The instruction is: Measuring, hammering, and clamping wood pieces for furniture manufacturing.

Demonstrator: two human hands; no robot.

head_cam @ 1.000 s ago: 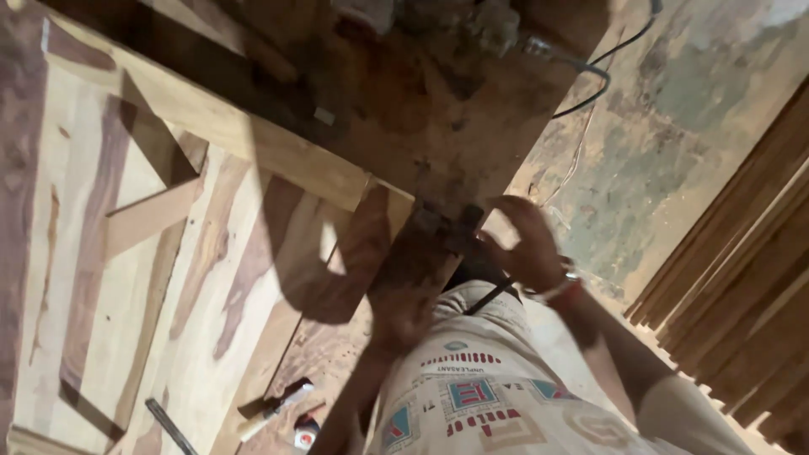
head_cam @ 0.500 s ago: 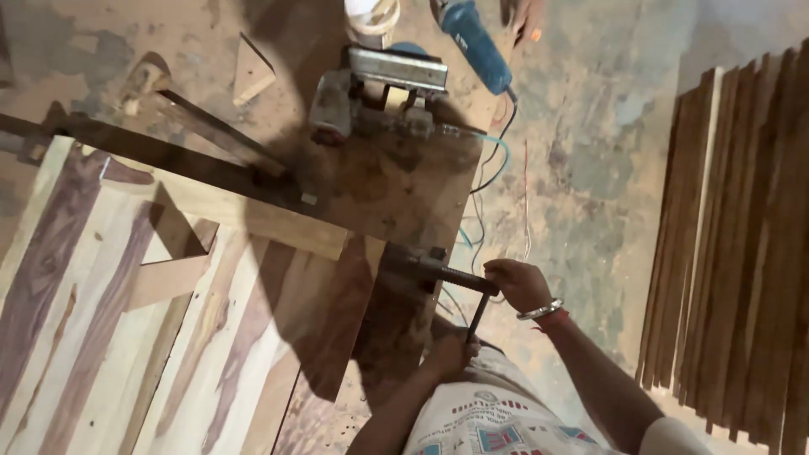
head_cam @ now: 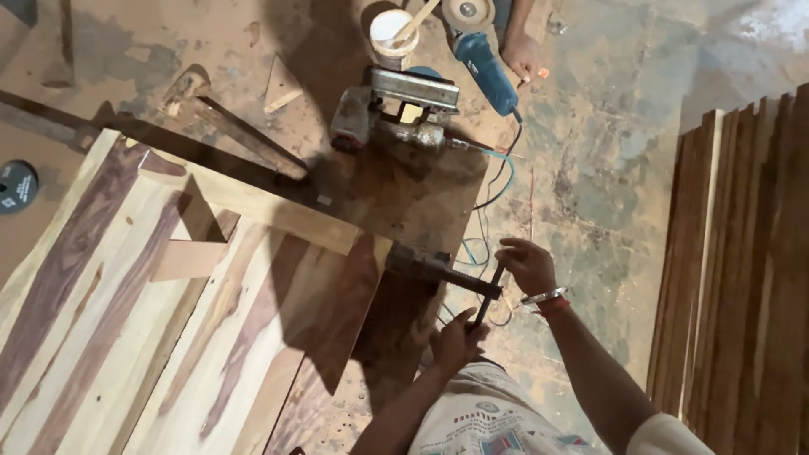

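A dark metal clamp (head_cam: 421, 265) grips the edge of a streaked wooden panel (head_cam: 168, 320). Its threaded screw runs right to a black crossbar handle (head_cam: 489, 295). My right hand (head_cam: 527, 263) is closed around the upper end of that handle. My left hand (head_cam: 459, 339) is closed around its lower end. A pale wooden batten (head_cam: 253, 202) lies across the panel near the clamp.
A second metal clamp (head_cam: 404, 105) lies on the dusty floor beyond the panel, beside a blue angle grinder (head_cam: 484, 72) and a white pot (head_cam: 394, 34). Another person's foot (head_cam: 522, 50) is at the top. Wooden slats (head_cam: 742, 278) are stacked at the right. A hammer (head_cam: 227, 126) lies nearby.
The view has swung up and back from the panel, showing more floor and tools. Both hands have stayed on the clamp handle, which now sits at a different angle.
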